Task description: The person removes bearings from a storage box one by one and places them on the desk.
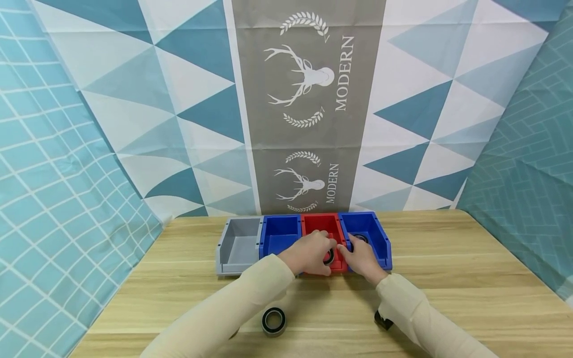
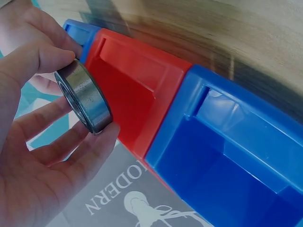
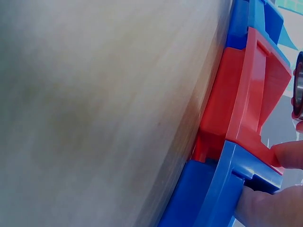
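My left hand (image 1: 311,252) pinches a ball bearing (image 2: 87,97) between thumb and fingers. The bearing is a steel ring with a dark seal, held tilted over the red bin (image 2: 128,52). In the head view, my right hand (image 1: 361,256) is at the joint of the red bin and the right-hand blue bin (image 1: 384,248). Its thumb and a finger straddle the adjoining walls, thumb on the red side, finger inside the blue side. Another bearing (image 1: 360,238) lies in that blue bin, partly hidden by the hand. A third bearing (image 1: 274,321) lies on the table.
A second blue bin (image 1: 281,226) and a grey bin (image 1: 239,253) continue the row to the left. The wooden table (image 1: 179,293) reaches a patterned cloth backdrop (image 1: 309,134). A small black object (image 1: 383,320) shows beside the right sleeve, partly hidden.
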Tool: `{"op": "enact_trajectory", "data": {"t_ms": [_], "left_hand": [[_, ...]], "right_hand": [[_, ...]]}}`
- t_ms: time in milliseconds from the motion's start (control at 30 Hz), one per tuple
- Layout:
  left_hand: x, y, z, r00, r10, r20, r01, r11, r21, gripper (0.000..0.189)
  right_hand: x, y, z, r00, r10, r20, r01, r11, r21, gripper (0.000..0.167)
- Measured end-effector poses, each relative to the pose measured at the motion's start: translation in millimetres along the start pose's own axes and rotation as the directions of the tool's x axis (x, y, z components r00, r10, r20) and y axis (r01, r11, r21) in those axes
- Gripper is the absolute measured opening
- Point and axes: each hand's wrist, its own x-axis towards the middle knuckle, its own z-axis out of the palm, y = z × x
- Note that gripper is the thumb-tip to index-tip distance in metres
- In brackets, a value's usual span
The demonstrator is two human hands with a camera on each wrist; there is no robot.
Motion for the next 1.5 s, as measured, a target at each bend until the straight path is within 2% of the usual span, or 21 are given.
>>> {"op": "enact_trajectory", "data": {"t_ms": [333, 600, 767, 1200, 1500], "left_hand": [[-5.8, 4.6, -4.6, 0.999, 0.037, -0.009, -0.037, 0.999, -0.014, 0.052], [-9.6, 6.3, -4.3, 0.999, 0.048, 0.011, -0.048, 0.999, -0.017, 0.055], [-12.6, 7.4, -3.9, 0.997, 0.068, 0.026, -0.068, 0.998, -0.002, 0.047], [-20.3, 14.9, -1.4, 0.99, 0.124, 0.07, -0.121, 0.992, -0.046, 0.037], [-25.8, 18.7, 0.3, 0.986, 0.136, 0.092, -0.136, 0.991, -0.007, 0.04]], "right_hand": [[-1.0, -1, -2, 1.0, -0.01, 0.0, 0.01, 1.0, 0.002, 0.059], [1.2, 0, -1, 1.0, -0.016, -0.009, 0.016, 1.0, 0.01, 0.059], [2.7, 1, -1, 1.0, -0.025, -0.017, 0.025, 1.0, 0.001, 0.06], [1.4, 0, 0, 1.0, -0.025, -0.017, 0.025, 1.0, -0.015, 0.06], [0.3, 0, 0, 1.0, -0.018, -0.012, 0.018, 1.0, -0.011, 0.06]]}}
